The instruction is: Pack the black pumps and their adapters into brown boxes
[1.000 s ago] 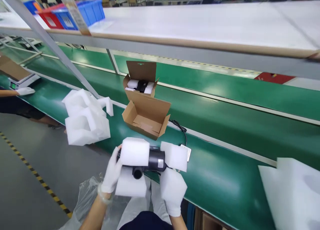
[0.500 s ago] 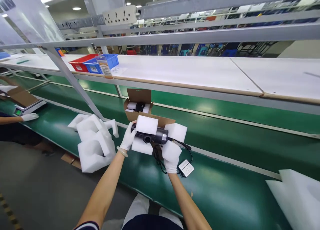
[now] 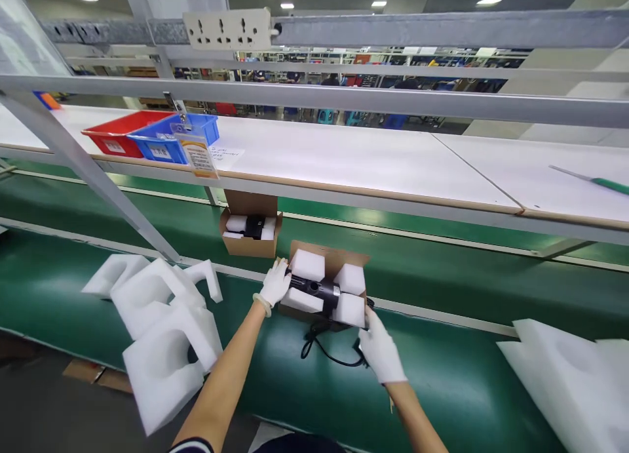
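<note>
While seated in an open corrugated-cardboard carton (image 3: 328,259) on a green conveyor belt (image 3: 442,381), a black cylindrical appliance (image 3: 314,289) with a glossy barrel, packed between four blocks of white expanded foam (image 3: 307,265). Left hand (image 3: 275,284), in a thin white glove: fingers (image 3: 281,266) curled in a narrow hold against the appliance's foam-capped left end, at the carton's left edge. Right hand (image 3: 381,348), gloved alike: fingertips (image 3: 368,323) at the carton's near right corner, just beside the foam; any grip impossible to tell. Thin black cable (image 3: 324,356) lying in loose loops on the belt, just below the carton's near edge. Second brown carton (image 3: 250,242) on the belt's far side, holding foam and a black item. Moulded foam cushions (image 3: 157,328) with rounded hollows, stacked left of the left forearm; further foam cushions (image 3: 565,387) at the belt's right. Ribbed blue plastic bin (image 3: 171,138) and red bin (image 3: 115,141) along the white worktop's left edge.
</note>
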Demonstrator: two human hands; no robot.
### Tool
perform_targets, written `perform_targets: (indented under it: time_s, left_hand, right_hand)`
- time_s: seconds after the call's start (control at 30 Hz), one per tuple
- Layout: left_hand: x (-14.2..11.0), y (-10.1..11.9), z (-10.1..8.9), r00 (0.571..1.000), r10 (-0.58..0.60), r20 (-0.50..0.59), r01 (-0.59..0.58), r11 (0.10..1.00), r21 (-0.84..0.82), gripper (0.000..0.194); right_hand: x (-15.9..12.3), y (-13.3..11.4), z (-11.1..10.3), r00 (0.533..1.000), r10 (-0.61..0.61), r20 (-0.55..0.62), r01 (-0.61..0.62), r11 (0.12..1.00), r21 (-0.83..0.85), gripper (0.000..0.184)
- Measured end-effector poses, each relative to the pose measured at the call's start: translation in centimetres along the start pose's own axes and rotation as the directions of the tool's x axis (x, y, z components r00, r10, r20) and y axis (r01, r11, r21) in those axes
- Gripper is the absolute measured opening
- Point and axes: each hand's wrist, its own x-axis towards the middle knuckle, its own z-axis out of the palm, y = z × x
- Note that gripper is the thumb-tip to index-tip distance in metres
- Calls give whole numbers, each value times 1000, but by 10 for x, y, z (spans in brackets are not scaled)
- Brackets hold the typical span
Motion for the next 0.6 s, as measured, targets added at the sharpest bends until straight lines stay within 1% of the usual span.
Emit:
perform_targets:
  time_s: [0.03,0.07,0.1,0.13,0.17,0.2,0.23,0.27,0.33,0.37,0.43,0.47,0.53,0.6]
  left_hand:
    - [-2,6,2,996,88,-12,-88,995,41,49]
    - [-5,14,5,978,208,-14,-206,974,96,50]
    - [-7,22,8,943,334,1,-330,930,160,49]
    - [-9,30,13,899,437,31,-432,873,226,48]
    - [-11,36,17,864,499,73,-497,820,283,46]
    - [-11,41,21,851,513,117,-520,789,327,44]
    - [-11,43,24,857,492,156,-513,777,365,44]
    - [-10,42,27,873,447,195,-487,776,401,45]
    - [-6,35,30,907,309,287,-414,784,463,51]
    - [-4,30,31,915,232,329,-375,787,489,54]
    - [0,19,34,916,102,387,-311,789,529,55]
    - [1,16,37,912,62,405,-293,789,540,55]
    - [1,12,43,911,19,413,-267,789,553,55]
    - [-5,11,49,912,-19,409,-237,792,563,58]
  right_hand:
    - [2,2,-11,999,-29,-35,27,999,-38,57]
    - [7,2,-21,995,-73,-60,70,996,-56,58]
    - [15,-1,-29,987,-152,-44,148,985,-84,57]
    - [24,-4,-36,970,-241,22,241,963,-117,56]
    - [34,-9,-41,950,-291,116,306,941,-147,55]
    - [44,-13,-43,925,-304,230,346,923,-172,54]
    - [53,-17,-43,901,-286,325,359,914,-191,53]
    - [62,-21,-41,878,-258,404,363,908,-210,53]
    - [73,-27,-32,839,-206,504,368,897,-245,52]
    - [77,-30,-26,822,-185,538,372,890,-264,52]
    - [83,-38,-13,796,-132,591,372,877,-305,51]
    - [85,-42,-6,788,-102,608,363,874,-324,50]
    - [87,-48,4,784,-61,618,338,876,-343,50]
    - [85,-49,7,792,-60,608,327,883,-338,50]
